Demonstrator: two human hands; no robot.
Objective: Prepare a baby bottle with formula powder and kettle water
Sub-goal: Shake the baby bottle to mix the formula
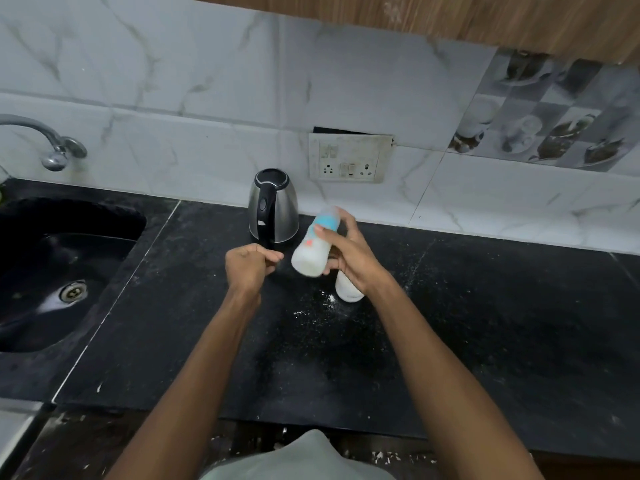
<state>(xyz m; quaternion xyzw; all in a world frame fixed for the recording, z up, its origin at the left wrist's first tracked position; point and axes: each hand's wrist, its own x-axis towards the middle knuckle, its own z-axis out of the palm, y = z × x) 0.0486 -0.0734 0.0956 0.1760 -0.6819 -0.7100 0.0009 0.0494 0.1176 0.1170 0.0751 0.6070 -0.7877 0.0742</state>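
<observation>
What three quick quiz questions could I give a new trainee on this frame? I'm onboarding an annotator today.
1. True or false: the right hand grips the baby bottle.
2. The kettle stands: A) in the sink B) against the backsplash C) under the tap.
3. Fill in: white powder lies spilled on the ____.

Key: 1 true; 2 B; 3 countertop.

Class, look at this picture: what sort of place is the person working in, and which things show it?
Most likely a home kitchen: a dark stone countertop with a built-in sink and tap, an electric kettle standing by a wall socket, and tiled walls.
</observation>
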